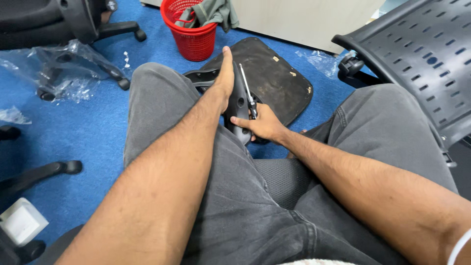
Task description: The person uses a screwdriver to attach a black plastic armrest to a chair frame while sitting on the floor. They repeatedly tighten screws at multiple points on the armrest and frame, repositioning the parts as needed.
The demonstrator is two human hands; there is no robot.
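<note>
From the head camera, looking down over grey-trousered legs, the left hand point(224, 73) lies flat along the top edge of a black plastic chair armrest point(239, 105) that stands between the knees, fingers straight and together, pressed against the part with the thumb side up. The right hand point(262, 123) sits just below and right of it, fingers curled shut around the handle of a screwdriver point(247, 91), whose slim metal shaft angles up and left beside the armrest, close against it; whether the tip touches the plastic cannot be told. Behind the armrest a dark rounded seat pan point(274, 73) lies flat on the blue carpet point(88, 122). A red mesh basket point(192, 34) with grey cloth in it stands beyond, near a pale wall. At upper right a slotted black chair back point(427, 64) leans in. At left lie clear plastic wrap point(68, 73) over chair base legs, and a white box point(20, 221) near the bottom corner
</note>
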